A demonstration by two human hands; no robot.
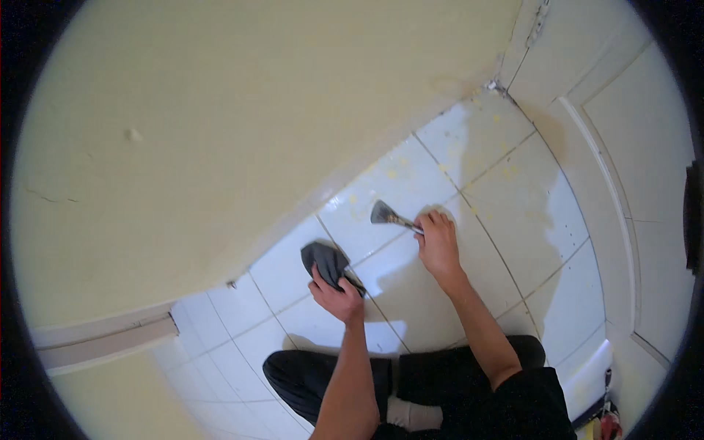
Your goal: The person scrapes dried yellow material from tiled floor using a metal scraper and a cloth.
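My left hand [337, 299] is closed on a bunched dark grey cloth [320, 258], held over the white floor tiles. Part of the cloth droops at the right side of that hand. To the right and a little farther off, my right hand [440, 246] grips the handle of a putty knife [383, 213]. Its fan-shaped dark blade points left toward the wall, and the fingers hide most of the handle. Whether the blade touches the tile I cannot tell. Pale yellow spots [392, 174] lie on the tiles beyond the blade.
A cream wall [220, 132] rises along the far left. A whitish panelled door [631, 147] stands at the right. My crossed legs [440, 374] in dark trousers are on the near floor. Several small items, one red [610, 425], lie at the lower right.
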